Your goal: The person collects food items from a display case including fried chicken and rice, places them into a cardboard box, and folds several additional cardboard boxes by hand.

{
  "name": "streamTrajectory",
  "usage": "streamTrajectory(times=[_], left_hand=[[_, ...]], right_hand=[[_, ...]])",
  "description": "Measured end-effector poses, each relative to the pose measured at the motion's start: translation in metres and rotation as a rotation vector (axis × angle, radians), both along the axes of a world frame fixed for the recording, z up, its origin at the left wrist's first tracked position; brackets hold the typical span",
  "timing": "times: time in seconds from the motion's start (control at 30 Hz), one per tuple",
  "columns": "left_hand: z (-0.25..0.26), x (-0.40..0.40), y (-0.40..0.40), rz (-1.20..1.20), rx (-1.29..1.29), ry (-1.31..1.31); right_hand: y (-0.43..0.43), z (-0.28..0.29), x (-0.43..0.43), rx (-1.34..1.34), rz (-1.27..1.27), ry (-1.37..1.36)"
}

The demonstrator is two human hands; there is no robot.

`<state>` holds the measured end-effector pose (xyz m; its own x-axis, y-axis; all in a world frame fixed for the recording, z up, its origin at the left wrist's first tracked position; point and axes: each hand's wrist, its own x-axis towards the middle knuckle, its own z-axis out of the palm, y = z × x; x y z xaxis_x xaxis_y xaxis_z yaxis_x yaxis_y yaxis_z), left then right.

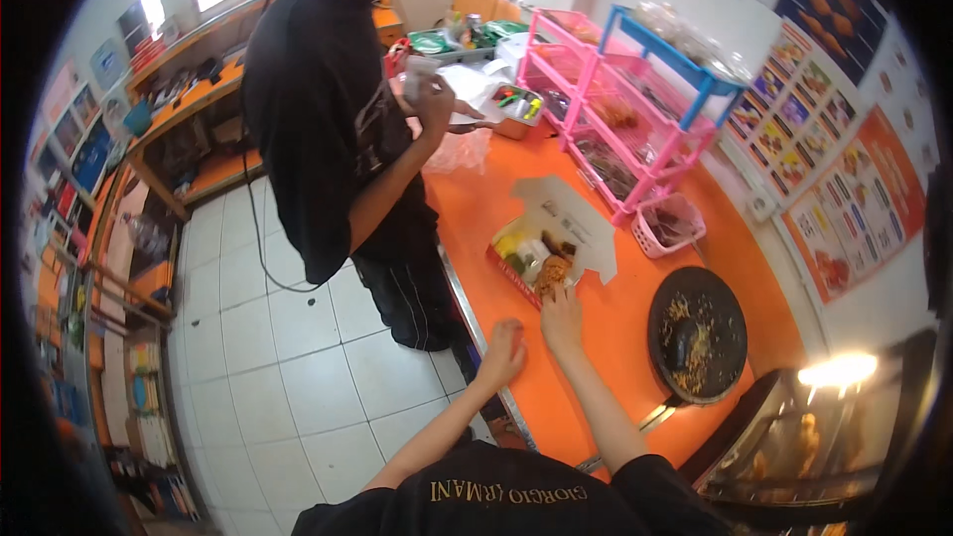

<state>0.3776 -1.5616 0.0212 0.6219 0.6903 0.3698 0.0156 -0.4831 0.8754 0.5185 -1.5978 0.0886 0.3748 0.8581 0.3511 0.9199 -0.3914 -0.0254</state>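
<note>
My right hand [562, 318] reaches to the near edge of an open cardboard meal box [514, 278], its fingers on a piece of fried chicken [552, 274]. The fingertips are partly hidden behind the chicken. Inside the box lie yellow food [509, 244], a small lidded white cup [531, 251] and dark brown pieces [558, 244]. The printed lid [569, 216] is folded back toward the wall. My left hand [504, 354] hovers by the table's left edge with loosely bent fingers. It appears to hold nothing and is apart from the box.
A black pan [697, 335] with crumbs sits on the orange table [555, 406] to the right. Farther back are a pink basket [668, 225], pink shelving [633, 126] and a metal tin [515, 110]. A co-worker [320, 104] stands at left, holding a container [421, 74]. A lit glass cabinet [800, 454] is near right.
</note>
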Motion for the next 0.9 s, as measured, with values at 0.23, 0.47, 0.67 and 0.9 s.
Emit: streamTrajectory(times=[0.23, 0.47, 0.67, 0.9], left_hand=[[0.104, -0.035, 0.040, 0.295, 0.350, 0.108], [0.108, -0.031, 0.038, 0.097, 0.436, 0.095], [0.081, -0.051, -0.012, -0.040, 0.381, 0.170], [0.053, -0.052, -0.020, -0.211, 0.027, 0.153]], right_hand=[[-0.131, 0.036, -0.007, 0.139, -0.025, 0.412], [-0.121, 0.086, 0.019, 0.428, 0.007, 0.400], [-0.136, 0.051, 0.014, 0.084, 0.152, 0.380], [-0.140, 0.011, -0.026, 0.210, 0.106, 0.565]])
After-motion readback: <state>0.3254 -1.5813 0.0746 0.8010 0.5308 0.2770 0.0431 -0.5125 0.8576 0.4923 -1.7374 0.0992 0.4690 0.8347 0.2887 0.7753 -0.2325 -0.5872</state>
